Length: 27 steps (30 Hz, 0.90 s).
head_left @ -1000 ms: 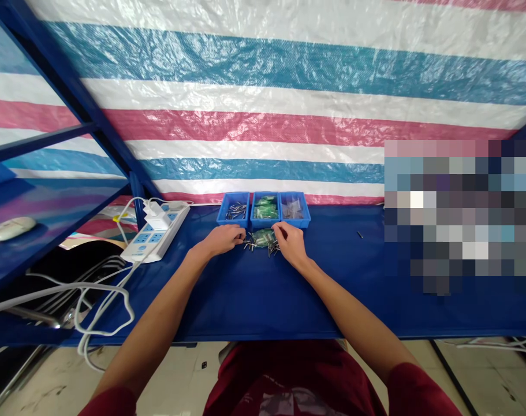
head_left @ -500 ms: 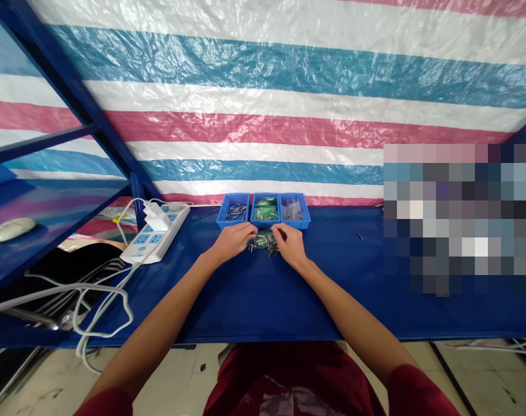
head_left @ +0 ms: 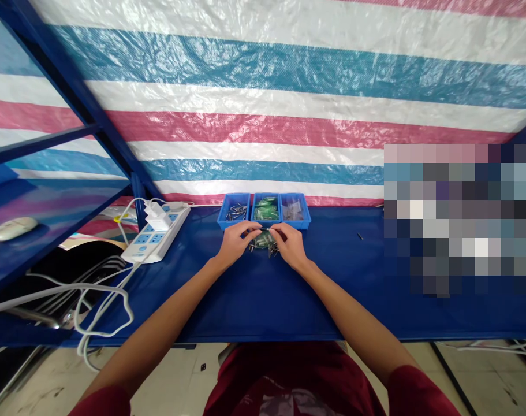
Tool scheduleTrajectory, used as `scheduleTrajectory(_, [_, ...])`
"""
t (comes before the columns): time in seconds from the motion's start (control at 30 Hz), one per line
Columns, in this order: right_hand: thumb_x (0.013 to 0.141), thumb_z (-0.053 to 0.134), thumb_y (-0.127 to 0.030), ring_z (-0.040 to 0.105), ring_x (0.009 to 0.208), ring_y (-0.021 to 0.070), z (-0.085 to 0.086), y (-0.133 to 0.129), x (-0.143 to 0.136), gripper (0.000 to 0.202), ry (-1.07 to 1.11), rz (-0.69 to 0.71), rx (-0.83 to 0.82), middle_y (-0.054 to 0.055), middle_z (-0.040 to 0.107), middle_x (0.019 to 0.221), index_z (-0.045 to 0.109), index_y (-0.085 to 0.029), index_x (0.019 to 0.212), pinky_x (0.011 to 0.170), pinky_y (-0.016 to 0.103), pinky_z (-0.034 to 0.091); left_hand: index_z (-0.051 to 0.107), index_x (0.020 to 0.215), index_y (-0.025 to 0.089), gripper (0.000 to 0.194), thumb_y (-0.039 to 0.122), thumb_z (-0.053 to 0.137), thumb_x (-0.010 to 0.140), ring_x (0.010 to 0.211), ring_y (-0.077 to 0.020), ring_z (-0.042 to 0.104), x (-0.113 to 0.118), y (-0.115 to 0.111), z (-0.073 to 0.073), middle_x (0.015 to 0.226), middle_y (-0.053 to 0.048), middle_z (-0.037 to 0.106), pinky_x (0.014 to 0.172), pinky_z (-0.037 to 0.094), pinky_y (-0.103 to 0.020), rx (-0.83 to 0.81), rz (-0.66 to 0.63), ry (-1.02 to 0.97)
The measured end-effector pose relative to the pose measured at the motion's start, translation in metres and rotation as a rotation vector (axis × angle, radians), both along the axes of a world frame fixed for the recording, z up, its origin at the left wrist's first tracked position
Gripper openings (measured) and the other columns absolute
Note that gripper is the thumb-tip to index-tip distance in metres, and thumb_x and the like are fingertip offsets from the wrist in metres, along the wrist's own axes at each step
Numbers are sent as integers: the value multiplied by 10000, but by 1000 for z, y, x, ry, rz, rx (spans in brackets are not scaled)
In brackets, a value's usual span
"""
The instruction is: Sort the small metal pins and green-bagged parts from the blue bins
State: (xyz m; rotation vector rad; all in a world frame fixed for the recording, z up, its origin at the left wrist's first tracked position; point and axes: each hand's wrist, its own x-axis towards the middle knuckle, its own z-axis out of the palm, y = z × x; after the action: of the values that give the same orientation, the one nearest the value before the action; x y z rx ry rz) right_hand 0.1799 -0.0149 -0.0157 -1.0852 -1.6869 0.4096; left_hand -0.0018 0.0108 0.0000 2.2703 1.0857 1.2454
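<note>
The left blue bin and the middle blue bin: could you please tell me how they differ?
The left bin holds thin, metallic-looking pieces; the middle bin holds shiny green material. The middle bin also looks fuller than the left bin. Both are blue, open-topped and similar in size.

From lower left, the left arm is stretched up and right toward frame centre; from lower right, the right arm is stretched up and left. Wrists are held nearly straight. Left hand and right hand are set close, fingertips pointed inward. Right thumb and forefinger are pinched; left fingers are curled, full closure not made out.
</note>
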Motion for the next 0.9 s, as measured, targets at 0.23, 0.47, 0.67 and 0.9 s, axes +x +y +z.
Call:
scheduleTrajectory(0.23, [922, 472, -386, 602, 675, 160, 2, -2, 0, 300, 30, -5, -34, 47, 682, 792, 685, -185, 861, 681, 271, 472, 690, 814, 173, 270, 404, 560, 868, 723, -161, 631, 4, -4, 5, 824, -38, 715, 709, 495, -258, -90, 73, -38])
scheduleTrajectory(0.47, [881, 543, -361, 612, 616, 143, 1, -2, -2, 236, 154, 19, -39, 49, 687, 835, 680, -174, 929, 623, 259, 493, 653, 849, 161, 279, 365, 476, 919, 604, -114, 564, 6, -8, 5, 760, -15, 680, 637, 443, -218, -85, 66, 56])
scheduleTrajectory(0.67, [873, 540, -371, 619, 615, 148, 3, -3, -2, 224, 140, 21, -66, 49, 691, 838, 673, -191, 884, 618, 267, 502, 607, 728, 163, 331, 381, 453, 925, 588, -113, 577, 7, -9, 6, 652, 2, 628, 614, 452, -213, -136, 25, -30])
scheduleTrajectory(0.9, [917, 467, -396, 581, 575, 136, 3, -3, -1, 280, 89, 29, -52, 38, 659, 780, 656, -195, 868, 614, 263, 478, 669, 796, 161, 301, 423, 542, 875, 602, -125, 605, 8, -10, 4, 694, -16, 672, 614, 493, -225, -157, 26, -155])
